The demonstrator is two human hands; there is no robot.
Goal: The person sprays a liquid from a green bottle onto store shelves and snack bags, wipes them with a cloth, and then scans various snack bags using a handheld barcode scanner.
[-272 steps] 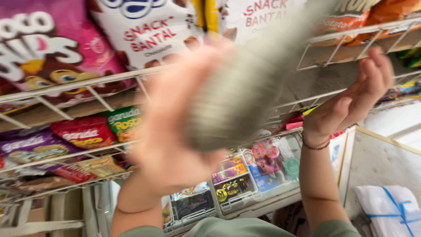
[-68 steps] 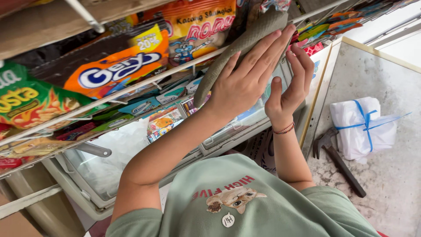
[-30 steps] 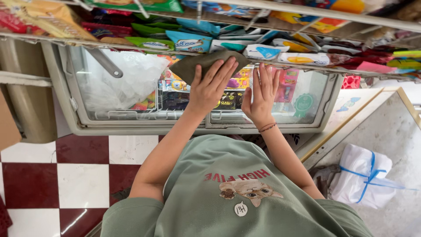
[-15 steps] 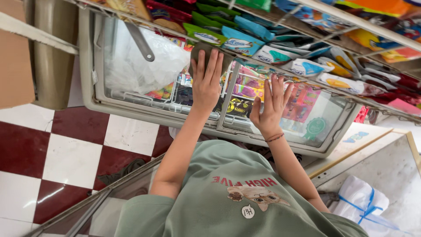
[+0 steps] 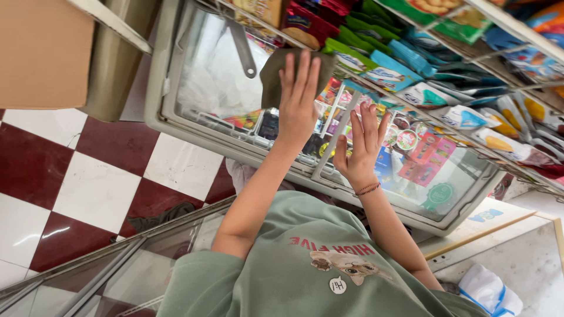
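Left hand (image 5: 298, 100) presses the grey-green cloth (image 5: 273, 73) flat under spread fingers against the freezer's glass lid (image 5: 211, 82); right hand (image 5: 359, 149) hovers beside it, fingers wide, holding nothing

1. Upper garment: 1 loose short-sleeved T-shirt (image 5: 305, 276) in muted sage green, plain knit fabric, wide sleeves ending above the elbow.
2. Chest print: 1 line of dark red block lettering, seen upside down from the head camera; below it, a printed brown and cream animal figure; beside that, 1 small white speech-bubble mark.
3. Forearms: both bare from the sleeve hem to the fingertips, no watch, no glove.
4. Right hand (image 5: 359, 147): 1 thin reddish-brown beaded bracelet (image 5: 368, 189) at the wrist.
5. Left hand (image 5: 298, 100): no wristwear visible; no rings discernible on either hand.
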